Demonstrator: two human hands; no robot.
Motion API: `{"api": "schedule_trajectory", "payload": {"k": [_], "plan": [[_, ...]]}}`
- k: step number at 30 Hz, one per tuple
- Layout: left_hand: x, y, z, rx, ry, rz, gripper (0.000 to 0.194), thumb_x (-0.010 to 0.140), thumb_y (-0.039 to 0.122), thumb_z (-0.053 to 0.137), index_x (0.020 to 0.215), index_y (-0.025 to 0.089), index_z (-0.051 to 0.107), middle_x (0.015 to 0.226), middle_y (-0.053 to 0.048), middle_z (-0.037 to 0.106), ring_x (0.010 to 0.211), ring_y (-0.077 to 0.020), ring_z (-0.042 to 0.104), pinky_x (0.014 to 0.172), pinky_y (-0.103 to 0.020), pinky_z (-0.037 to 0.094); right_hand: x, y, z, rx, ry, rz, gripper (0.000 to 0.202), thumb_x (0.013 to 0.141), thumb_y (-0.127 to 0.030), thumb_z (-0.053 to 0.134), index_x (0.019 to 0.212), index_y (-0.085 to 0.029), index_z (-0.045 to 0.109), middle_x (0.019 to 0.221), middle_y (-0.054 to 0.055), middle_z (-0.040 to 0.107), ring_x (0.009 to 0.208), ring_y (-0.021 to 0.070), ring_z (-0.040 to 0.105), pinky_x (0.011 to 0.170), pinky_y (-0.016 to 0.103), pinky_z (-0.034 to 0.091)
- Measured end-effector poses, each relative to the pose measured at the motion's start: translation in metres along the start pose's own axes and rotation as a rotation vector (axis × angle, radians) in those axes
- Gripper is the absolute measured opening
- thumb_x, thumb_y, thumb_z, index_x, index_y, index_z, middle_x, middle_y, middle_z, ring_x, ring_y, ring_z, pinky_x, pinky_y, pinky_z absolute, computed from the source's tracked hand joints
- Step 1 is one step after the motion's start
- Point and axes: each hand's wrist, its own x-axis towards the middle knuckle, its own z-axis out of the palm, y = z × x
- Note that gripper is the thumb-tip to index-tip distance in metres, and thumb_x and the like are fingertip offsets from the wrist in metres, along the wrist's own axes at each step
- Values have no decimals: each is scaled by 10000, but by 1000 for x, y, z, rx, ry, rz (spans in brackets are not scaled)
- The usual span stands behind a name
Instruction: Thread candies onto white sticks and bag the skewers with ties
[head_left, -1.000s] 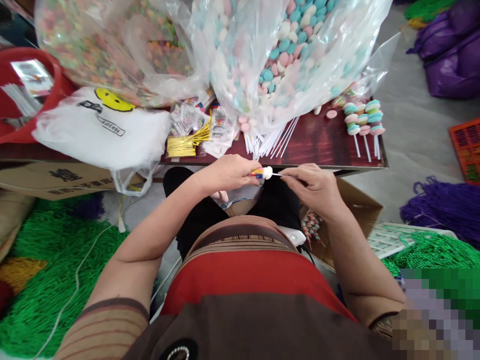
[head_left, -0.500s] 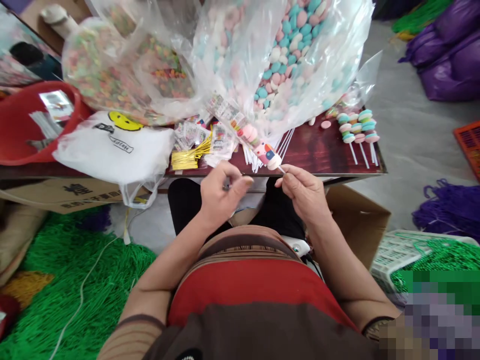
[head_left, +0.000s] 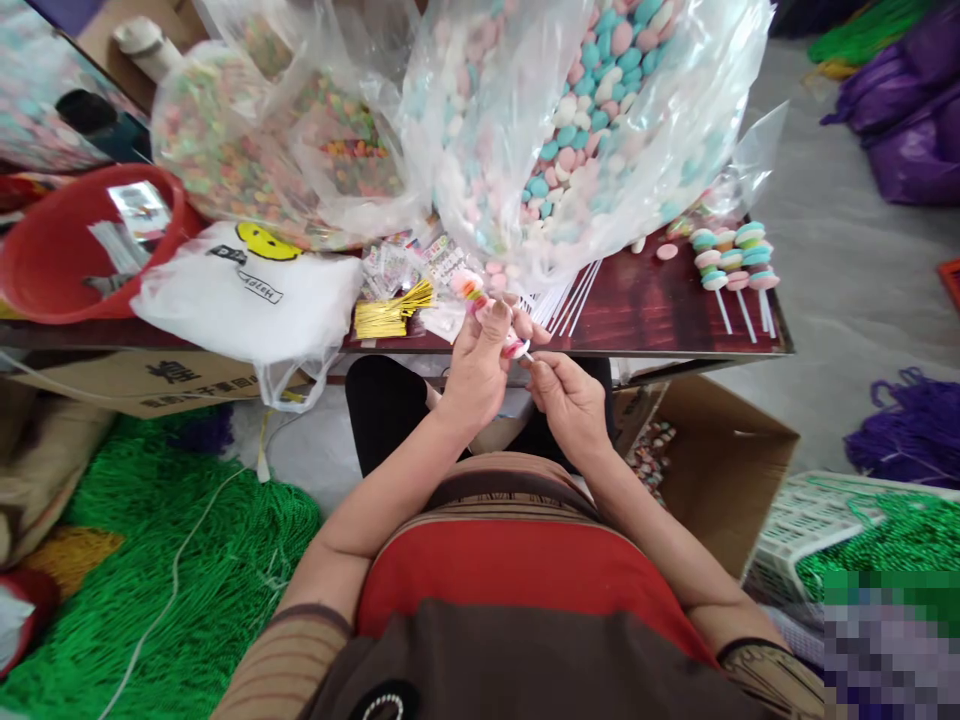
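A candy skewer in a clear printed wrapper lies slantwise between my hands, above the table's front edge. My left hand is wrapped round the wrapped candy, its thumb on top. The white stick at the lower end is pinched in my right hand, close beside the left fingers. Behind the hands, white sticks lie on the dark red table. Yellow twist ties and printed wrappers are to the left. Finished-looking candy skewers lie at the right corner.
Large clear bags of pink, blue and white candy and gummy candy fill the table's back. A red basin and a white bag stand left. An open cardboard box is below right.
My left hand has moved right and up and closed round the wrapped candy. My right hand, still pinching the stick, has shifted left and slightly down. The view has shifted a little.
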Motion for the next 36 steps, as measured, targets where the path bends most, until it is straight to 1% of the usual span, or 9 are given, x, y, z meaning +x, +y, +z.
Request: {"api": "schedule_trajectory", "payload": {"k": [6,11,13,18,22,25,28,32,36], "plan": [[1,-11,-11,33,-49,-36,328,884,518,743,971,222,632,794,13,663,887,-152,707,753,-259,547,5,2,7,-16,83,-45,309,966,-533,613,950,-226,647,630,-47,542,525,100,451,508,246,385],[4,-12,-19,52,-65,-5,367,860,541,755,990,216,642,761,12,655,878,-170,713,728,-267,546,7,-4,8,148,-87,63,317,961,-540,618,988,-226,649,640,-51,596,502,92,483,506,242,422],[3,-10,-20,69,-72,23,382,859,556,750,979,209,641,722,25,629,783,-147,693,669,-248,524,6,-8,9,134,-126,62,304,947,-521,650,1001,-222,671,659,-44,619,515,92,508,522,245,443],[-3,-7,-24,183,-201,-159,526,771,583,818,1103,209,656,910,-10,733,492,-62,529,471,-229,434,7,-10,14,235,-37,83,329,946,-555,645,960,-228,673,617,-57,574,464,84,469,458,236,401],[11,12,-28,81,-197,-17,673,707,744,781,1152,254,660,1065,-49,733,880,-163,707,757,-272,558,5,-10,13,244,-55,116,351,928,-566,667,959,-217,665,620,-59,612,457,72,481,463,220,396],[22,22,-26,48,-95,18,422,872,625,699,1075,256,671,903,-26,697,1015,-201,716,841,-314,556,2,-9,10,181,-130,128,369,940,-575,640,982,-210,670,588,-65,599,445,73,479,464,220,399],[20,16,-21,76,-69,21,276,901,493,727,968,235,659,728,17,597,873,-178,710,774,-291,558,1,-4,8,84,-130,105,374,963,-540,619,1140,-213,662,580,-73,603,438,85,487,468,230,411],[7,-6,-19,164,-4,-26,341,903,544,706,1040,236,655,807,-3,643,820,-159,671,704,-267,546,2,5,8,-58,-96,22,574,1002,-460,575,1517,-226,478,630,-68,654,466,109,516,526,258,472],[-6,-14,-23,283,-43,-56,387,898,596,686,1016,227,678,805,-2,649,661,-121,595,636,-257,514,2,7,9,-157,-19,-74,627,1026,-460,517,1599,-235,399,670,-24,684,533,155,568,582,302,523]]}}
